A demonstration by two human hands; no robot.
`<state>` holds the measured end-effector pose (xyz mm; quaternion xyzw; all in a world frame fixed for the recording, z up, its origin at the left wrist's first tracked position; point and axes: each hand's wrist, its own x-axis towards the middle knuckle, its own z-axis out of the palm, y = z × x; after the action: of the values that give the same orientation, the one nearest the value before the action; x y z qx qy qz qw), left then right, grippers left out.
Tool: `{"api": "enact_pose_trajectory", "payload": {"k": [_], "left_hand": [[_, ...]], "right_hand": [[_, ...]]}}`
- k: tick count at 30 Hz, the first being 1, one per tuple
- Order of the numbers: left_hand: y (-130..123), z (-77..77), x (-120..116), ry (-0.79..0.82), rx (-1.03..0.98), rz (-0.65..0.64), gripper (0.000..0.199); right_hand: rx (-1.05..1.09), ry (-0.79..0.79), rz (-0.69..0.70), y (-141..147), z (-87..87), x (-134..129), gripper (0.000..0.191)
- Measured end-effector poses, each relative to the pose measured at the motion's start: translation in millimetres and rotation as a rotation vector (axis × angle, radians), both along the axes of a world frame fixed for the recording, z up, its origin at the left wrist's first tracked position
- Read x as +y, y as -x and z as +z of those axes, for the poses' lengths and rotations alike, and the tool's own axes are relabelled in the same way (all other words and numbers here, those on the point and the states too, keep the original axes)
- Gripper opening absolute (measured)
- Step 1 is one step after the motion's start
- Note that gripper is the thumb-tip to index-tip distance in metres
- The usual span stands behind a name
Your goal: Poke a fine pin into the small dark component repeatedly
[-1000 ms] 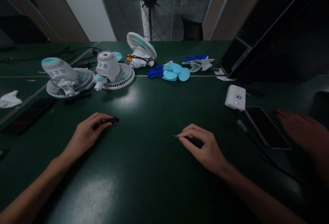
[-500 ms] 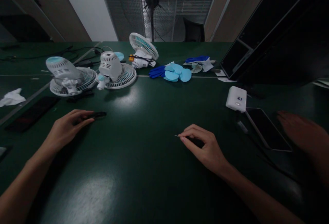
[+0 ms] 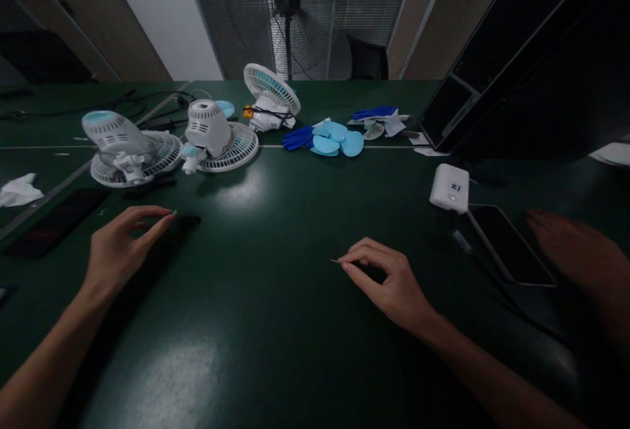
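Note:
My left hand is over the left part of the dark green table, thumb and forefinger pinched on a tiny green thing. Just right of those fingertips, a small black object lies on the table. Right of the middle, my right hand pinches a thin, needle-like piece that points left. What exactly the thin piece is cannot be made out.
Two white fans lie face down at the back left, a third behind. Light blue blades lie centre back. A white power bank, a phone and another person's hand are at right.
My left hand has come away from the small black object, and a tiny green thing now shows between its fingertips. My right hand keeps its pinch almost unmoved; the view has shifted slightly.

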<state>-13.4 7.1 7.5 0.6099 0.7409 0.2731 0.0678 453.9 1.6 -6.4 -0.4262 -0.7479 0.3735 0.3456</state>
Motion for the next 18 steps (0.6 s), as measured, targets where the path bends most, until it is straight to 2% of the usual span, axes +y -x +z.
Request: {"api": "enact_pose_trajectory", "payload": {"k": [5,11,18], "left_hand": [[-19.0,-4.1,5.3,0.119,0.042,-0.024,0.059],[-17.8,-3.6,5.5,0.142,-0.039,0.001,0.055],[-16.0,-0.7,6.8,0.168,-0.182,0.058,0.06]], "right_hand": [[-0.002,0.015,0.004,0.5,-0.1,0.1,0.011],[-0.012,0.017,0.001,0.6,0.8,-0.4,0.011],[-0.02,-0.013,0.001,0.6,0.2,0.4,0.011]]}}
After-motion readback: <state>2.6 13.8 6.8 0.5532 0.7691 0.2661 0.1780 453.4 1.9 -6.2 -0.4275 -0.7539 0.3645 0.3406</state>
